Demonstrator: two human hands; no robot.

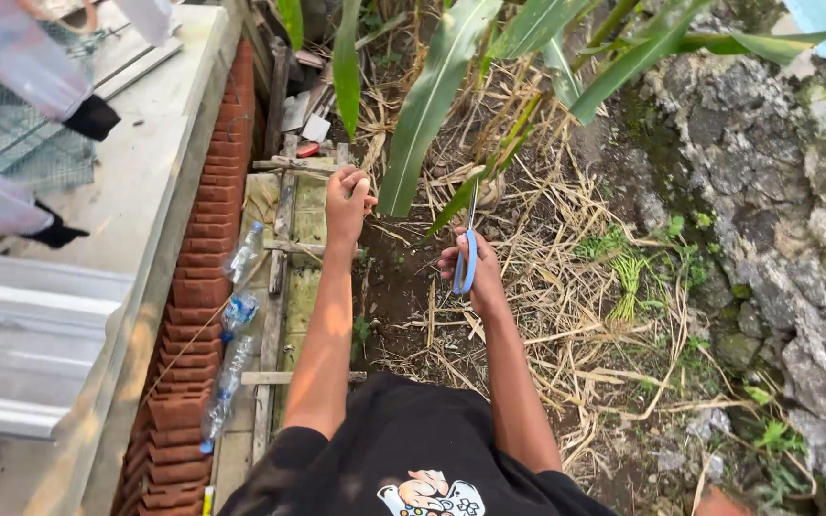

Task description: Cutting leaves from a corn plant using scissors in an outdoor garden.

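My right hand [473, 272] grips blue-handled scissors [467, 250], blades pointing up toward a long green leaf [478, 182]. The blade tips sit at the leaf's narrow lower part. My left hand [347, 199] is raised beside a broad green leaf [425, 105], fingers curled close to its lower end; whether it pinches the leaf is unclear. Both arms reach forward over dry straw and dark soil [396, 287].
Dry stalks cover the ground [566, 315]. A rough stone wall [776, 220] runs along the right. On the left lie stacked red roof tiles [193, 315], several empty plastic bottles [237, 315], wooden slats [284, 248] and a grey sheet roof [31, 334].
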